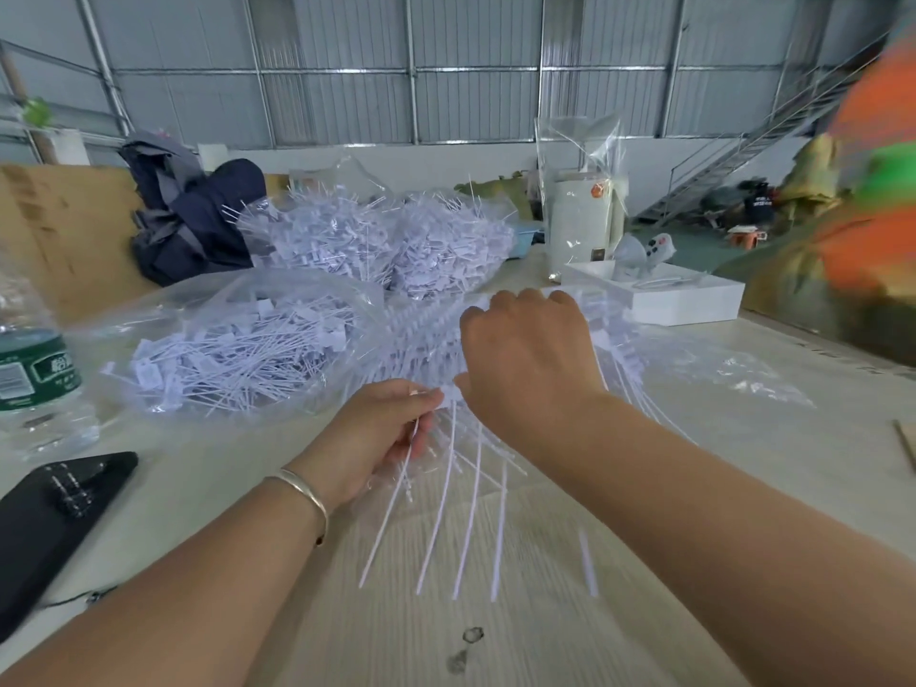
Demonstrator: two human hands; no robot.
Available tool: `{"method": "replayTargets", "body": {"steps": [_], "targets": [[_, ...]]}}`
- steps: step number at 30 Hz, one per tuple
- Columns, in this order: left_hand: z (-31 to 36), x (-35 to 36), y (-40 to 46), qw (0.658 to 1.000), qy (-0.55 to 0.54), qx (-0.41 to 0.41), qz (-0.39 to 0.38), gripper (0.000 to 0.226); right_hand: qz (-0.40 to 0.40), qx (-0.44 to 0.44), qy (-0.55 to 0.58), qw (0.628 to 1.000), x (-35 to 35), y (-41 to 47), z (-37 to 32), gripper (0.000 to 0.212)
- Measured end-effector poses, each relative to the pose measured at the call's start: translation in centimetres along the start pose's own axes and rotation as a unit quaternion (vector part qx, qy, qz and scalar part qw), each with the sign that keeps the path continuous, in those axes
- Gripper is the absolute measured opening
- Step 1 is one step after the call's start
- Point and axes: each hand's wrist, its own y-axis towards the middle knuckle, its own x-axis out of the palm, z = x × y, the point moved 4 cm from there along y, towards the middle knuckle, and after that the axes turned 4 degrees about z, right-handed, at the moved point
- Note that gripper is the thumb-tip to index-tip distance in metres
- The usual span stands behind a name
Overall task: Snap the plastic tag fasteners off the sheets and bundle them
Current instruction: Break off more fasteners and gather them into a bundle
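The pale wood-grain desk [545, 612] carries everything, its laminate smooth and faintly striped. Far back on it, two crinkled clear plastic bags [396, 240] bulge with bristly heaps of white tag fasteners, and nearer on my left a third glossy clear bag [238, 349] lies open, holding loose thin white strips and small square tabs. A flat white rectangular box [684, 300] sits on the right behind my hands, with a tall clear-wrapped white cylinder [580, 225] behind it. At the left edge stands a clear ribbed water bottle with a green label [34, 374], and in front of it lies a matte black flat device [49, 518].

Between my hands is the sheet of white plastic tag fasteners [426, 334], a comb-like fan of stiff thin stems joined along one toothed bar, long tails splaying toward me over the desk. My left hand [381, 433], a plain metal bangle [307, 493] on its wrist, pinches the near ends of several stems between thumb and curled fingers. My right hand [530, 359] lies on top of the sheet, fingers curled over its far edge in a closed grip.
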Motion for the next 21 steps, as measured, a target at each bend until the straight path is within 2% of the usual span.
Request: {"method": "replayTargets", "body": {"steps": [2,5,8,13,17,19,21], "targets": [[0.0,0.2,-0.1,1.000,0.024,0.006,0.008,0.027,-0.028,-0.018,0.017,0.999,-1.1,-0.1,-0.8,0.036],[0.1,0.2,-0.5,0.998,0.053,0.017,0.012,0.037,-0.071,-0.054,0.030,0.996,-2.3,-0.2,-1.6,0.024],[0.3,0.0,-0.6,0.998,0.056,0.021,0.022,0.026,-0.038,-0.086,-0.017,0.995,-3.1,0.0,-1.5,0.033],[0.2,-0.4,-0.4,0.999,0.009,0.006,0.033,0.033,0.011,-0.149,-0.085,0.985,-2.0,1.9,0.3,0.048],[-0.1,-0.6,-0.3,0.998,-0.042,-0.026,0.044,0.026,0.043,-0.175,-0.082,0.980,0.2,3.1,2.1,0.045],[-0.1,-0.5,-0.4,0.997,-0.056,-0.036,0.040,0.026,0.045,-0.162,-0.071,0.983,2.0,3.1,2.8,0.042],[0.1,-0.6,-0.4,0.996,-0.073,-0.030,0.038,0.026,0.014,-0.094,-0.043,0.995,4.4,2.6,3.8,0.045]]}}
